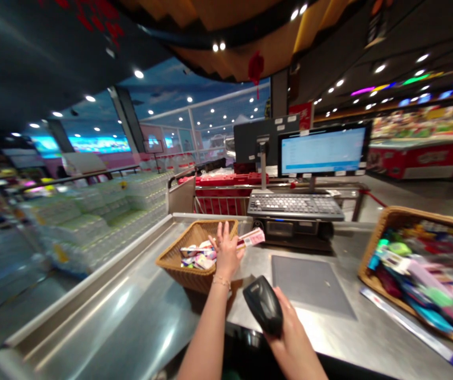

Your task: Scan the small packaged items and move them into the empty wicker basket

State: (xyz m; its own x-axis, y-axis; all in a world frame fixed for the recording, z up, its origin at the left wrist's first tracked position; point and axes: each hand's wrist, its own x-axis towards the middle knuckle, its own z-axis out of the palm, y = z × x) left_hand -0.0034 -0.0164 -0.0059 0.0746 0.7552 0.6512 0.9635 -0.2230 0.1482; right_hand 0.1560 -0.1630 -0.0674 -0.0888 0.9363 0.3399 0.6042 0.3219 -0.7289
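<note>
My left hand (226, 252) is over the right side of a small wicker basket (174, 259), its fingers spread. Several small packets (200, 258) in white, pink and purple lie inside that basket. A long pink and white package (253, 238) sticks out past the basket's right rim, right beside my left hand and partly hidden by it. In my right hand (290, 330) is a black handheld barcode scanner (265, 306), held above the metal counter with its head pointing up and to the left.
A keyboard (295, 203) and a lit monitor (323, 152) stand behind the metal counter (131, 311). On the counter lies a grey mat (309, 285). To the right, a larger wicker basket (373, 237) holds many mixed items. Beside it rests a long thin white package with a purple end (412, 327).
</note>
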